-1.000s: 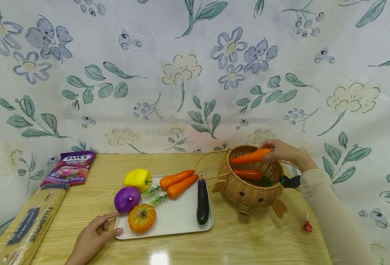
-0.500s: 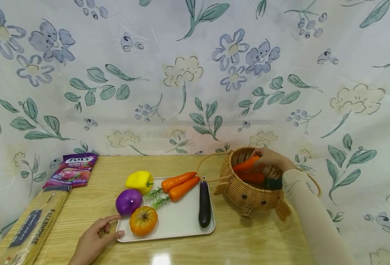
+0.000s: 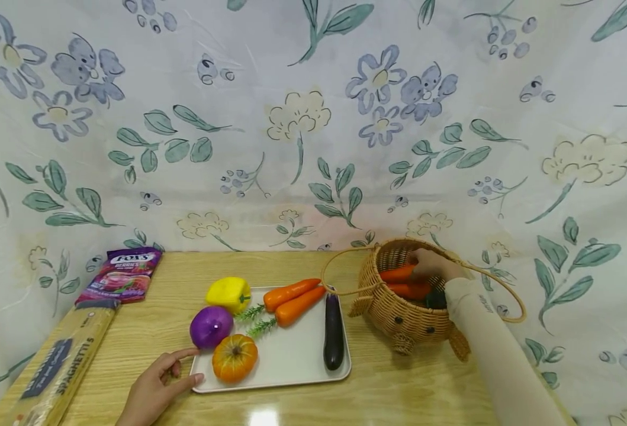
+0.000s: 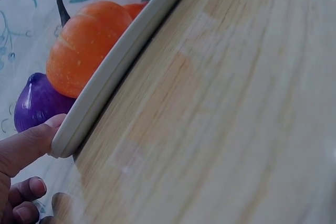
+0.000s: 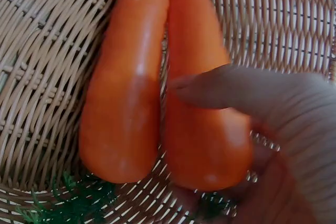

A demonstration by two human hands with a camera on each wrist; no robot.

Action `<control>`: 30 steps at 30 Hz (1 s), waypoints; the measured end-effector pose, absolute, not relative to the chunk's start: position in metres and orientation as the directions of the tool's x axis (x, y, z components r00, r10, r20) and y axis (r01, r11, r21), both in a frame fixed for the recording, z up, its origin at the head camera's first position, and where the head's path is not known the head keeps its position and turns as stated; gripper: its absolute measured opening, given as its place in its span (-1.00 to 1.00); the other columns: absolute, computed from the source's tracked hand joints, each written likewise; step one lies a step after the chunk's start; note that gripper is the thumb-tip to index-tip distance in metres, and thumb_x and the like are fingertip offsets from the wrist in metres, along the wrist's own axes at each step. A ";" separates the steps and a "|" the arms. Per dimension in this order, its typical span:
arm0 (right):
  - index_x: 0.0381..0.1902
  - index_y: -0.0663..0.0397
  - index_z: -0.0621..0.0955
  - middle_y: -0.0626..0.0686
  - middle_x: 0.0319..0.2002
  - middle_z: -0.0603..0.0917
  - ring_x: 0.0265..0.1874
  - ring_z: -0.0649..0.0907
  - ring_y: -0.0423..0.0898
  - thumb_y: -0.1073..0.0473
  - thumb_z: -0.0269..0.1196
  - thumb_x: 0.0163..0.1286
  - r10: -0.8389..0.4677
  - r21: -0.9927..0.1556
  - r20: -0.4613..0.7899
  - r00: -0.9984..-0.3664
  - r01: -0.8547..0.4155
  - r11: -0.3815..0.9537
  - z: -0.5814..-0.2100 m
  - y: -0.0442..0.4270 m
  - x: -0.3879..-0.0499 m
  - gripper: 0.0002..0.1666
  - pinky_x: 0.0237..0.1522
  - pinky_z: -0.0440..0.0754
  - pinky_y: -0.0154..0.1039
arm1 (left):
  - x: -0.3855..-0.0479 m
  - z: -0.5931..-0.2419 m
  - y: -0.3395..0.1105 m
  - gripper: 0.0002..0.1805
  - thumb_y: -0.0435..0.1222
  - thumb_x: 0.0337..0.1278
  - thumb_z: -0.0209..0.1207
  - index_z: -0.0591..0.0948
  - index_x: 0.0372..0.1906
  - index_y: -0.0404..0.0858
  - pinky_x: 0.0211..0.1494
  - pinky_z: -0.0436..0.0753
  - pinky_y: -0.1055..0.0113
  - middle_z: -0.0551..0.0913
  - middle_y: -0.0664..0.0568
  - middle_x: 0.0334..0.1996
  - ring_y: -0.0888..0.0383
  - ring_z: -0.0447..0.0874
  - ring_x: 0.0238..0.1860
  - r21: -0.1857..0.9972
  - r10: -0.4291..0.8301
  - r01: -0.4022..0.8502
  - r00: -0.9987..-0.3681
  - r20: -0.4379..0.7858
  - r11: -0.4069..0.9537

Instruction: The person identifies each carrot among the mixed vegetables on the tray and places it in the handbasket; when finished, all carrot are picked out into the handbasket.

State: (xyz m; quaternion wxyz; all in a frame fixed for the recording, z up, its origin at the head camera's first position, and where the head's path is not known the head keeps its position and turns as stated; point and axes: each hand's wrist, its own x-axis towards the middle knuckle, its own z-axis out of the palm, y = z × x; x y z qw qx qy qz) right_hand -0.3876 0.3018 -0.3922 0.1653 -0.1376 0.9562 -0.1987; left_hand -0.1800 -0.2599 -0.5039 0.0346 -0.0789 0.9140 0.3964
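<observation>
My right hand (image 3: 433,266) is inside the wicker basket (image 3: 398,319), gripping an orange carrot (image 5: 205,129) with the thumb across its side. Another carrot (image 5: 123,124) lies alongside in the basket, with green leaves (image 5: 73,200) below. At the tray's front left corner, my left hand (image 3: 156,384) touches the rim of the white tray (image 3: 292,361), thumb and index finger spread apart. Close to it are a purple onion (image 3: 211,327) and a small orange pumpkin (image 3: 235,358). The tray also bears two carrots (image 3: 298,306), a yellow pepper (image 3: 229,294) and an eggplant (image 3: 333,334).
A purple candy bag (image 3: 124,275) and a spaghetti pack (image 3: 65,367) lie at the table's left. The basket's handle (image 3: 345,293) droops toward the tray's back right corner. Behind the table hangs a floral cloth (image 3: 292,148).
My right hand has lowered the carrot from the basket's rim down beside the other carrot inside. My left hand stays at the tray's corner. The view has shifted slightly.
</observation>
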 end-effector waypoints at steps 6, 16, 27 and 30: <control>-0.07 0.41 0.61 0.22 -0.22 0.63 -0.32 0.55 0.00 0.32 0.34 0.14 -0.350 -0.406 -0.254 -0.902 -0.229 0.885 -0.394 0.303 -0.388 -0.62 -0.25 0.55 -0.15 | -0.181 -0.504 -0.260 -0.36 0.09 -0.02 0.43 0.62 0.19 -0.07 -0.35 0.18 0.36 0.39 0.08 -0.33 0.26 0.23 -0.44 0.705 -0.107 -0.139 -0.990 -0.089 0.695; 0.03 0.39 0.61 0.31 -0.05 0.64 -0.13 0.63 0.15 0.24 0.29 0.28 -0.361 -0.398 -0.233 -0.903 -0.251 0.882 -0.393 0.301 -0.388 -0.59 -0.07 0.60 0.01 | -0.179 -0.506 -0.259 -0.36 0.08 -0.01 0.42 0.62 0.19 -0.08 -0.33 0.19 0.36 0.40 0.08 -0.32 0.26 0.24 -0.43 0.717 -0.105 -0.137 -0.990 -0.090 0.684; -0.08 0.35 0.67 0.23 -0.17 0.71 -0.18 0.68 0.12 0.18 0.28 0.34 -0.441 -0.299 -0.180 -0.879 -0.378 0.876 -0.339 0.273 -0.370 -0.67 -0.08 0.62 0.04 | -0.177 -0.509 -0.258 -0.44 0.03 -0.01 0.44 0.64 0.14 -0.03 -0.38 0.18 0.37 0.39 0.11 -0.36 0.28 0.22 -0.47 0.731 -0.092 -0.080 -0.995 -0.023 0.678; -0.22 0.29 0.69 0.13 -0.30 0.72 -0.34 0.65 -0.01 0.13 0.29 0.33 -0.452 -0.316 -0.116 -0.884 -0.398 0.861 -0.314 0.251 -0.358 -0.72 -0.19 0.62 -0.04 | -0.178 -0.509 -0.259 -0.46 0.03 0.00 0.44 0.65 0.13 -0.01 -0.40 0.17 0.37 0.39 0.11 -0.38 0.28 0.20 -0.49 0.733 -0.089 -0.059 -0.996 0.002 0.678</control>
